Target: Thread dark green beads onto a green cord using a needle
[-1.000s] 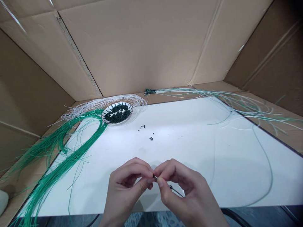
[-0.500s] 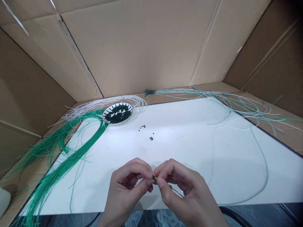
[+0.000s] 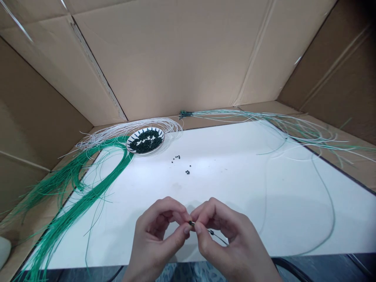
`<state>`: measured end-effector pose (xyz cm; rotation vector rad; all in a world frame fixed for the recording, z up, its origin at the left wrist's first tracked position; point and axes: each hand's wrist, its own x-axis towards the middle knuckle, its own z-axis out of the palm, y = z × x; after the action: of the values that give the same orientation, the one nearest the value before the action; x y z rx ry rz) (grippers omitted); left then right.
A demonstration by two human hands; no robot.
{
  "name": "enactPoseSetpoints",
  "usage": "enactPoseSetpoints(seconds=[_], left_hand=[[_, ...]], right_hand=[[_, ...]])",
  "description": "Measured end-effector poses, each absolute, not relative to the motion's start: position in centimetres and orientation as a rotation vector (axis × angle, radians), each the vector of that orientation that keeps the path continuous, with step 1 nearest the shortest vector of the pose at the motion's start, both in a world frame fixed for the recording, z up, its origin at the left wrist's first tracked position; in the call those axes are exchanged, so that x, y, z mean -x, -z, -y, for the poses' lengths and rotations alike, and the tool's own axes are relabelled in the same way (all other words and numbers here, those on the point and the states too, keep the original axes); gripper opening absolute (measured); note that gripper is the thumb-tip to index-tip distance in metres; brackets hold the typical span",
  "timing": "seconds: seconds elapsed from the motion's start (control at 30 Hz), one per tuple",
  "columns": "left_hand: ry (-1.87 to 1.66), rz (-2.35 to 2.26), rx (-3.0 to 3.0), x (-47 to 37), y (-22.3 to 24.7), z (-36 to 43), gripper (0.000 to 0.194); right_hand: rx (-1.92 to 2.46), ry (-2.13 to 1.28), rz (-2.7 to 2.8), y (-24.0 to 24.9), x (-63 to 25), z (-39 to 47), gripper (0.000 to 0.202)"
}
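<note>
My left hand (image 3: 163, 235) and my right hand (image 3: 225, 233) meet fingertip to fingertip above the front edge of the white board. Between their pinched thumbs and forefingers is a small dark bead piece (image 3: 191, 223), partly covered by the fingertips. A thin cord with a dark knot or bead (image 3: 211, 232) on it runs under the fingers of my right hand. Several tiny dark beads (image 3: 187, 172) lie loose on the board beyond my hands. A patterned dish (image 3: 128, 145) behind them, to the left, holds many dark green beads.
Bundles of green strands (image 3: 100, 186) cover the left side, with white strands (image 3: 117, 131) behind. Beaded cords (image 3: 223, 113) lie along the back right. Cardboard walls (image 3: 182, 55) surround the white board (image 3: 235, 176). A pale strand (image 3: 331, 219) loops at the right.
The fingers of my left hand have curled a little differently, its thumb slightly lower and farther from the forefinger. The dark knot on the cord shows more clearly. The view has shifted slightly.
</note>
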<state>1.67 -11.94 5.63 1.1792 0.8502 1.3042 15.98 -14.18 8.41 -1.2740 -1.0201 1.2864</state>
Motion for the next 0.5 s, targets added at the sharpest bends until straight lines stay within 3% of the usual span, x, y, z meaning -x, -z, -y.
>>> enactPoseSetpoints(seconds=[0.5], left_hand=[[-1.264, -0.891, -1.164, -1.46, -6.28, 12.34, 0.016]], right_hand=[[1.229, -1.309, 1.079, -8.23, -16.03, 14.25, 0.011]])
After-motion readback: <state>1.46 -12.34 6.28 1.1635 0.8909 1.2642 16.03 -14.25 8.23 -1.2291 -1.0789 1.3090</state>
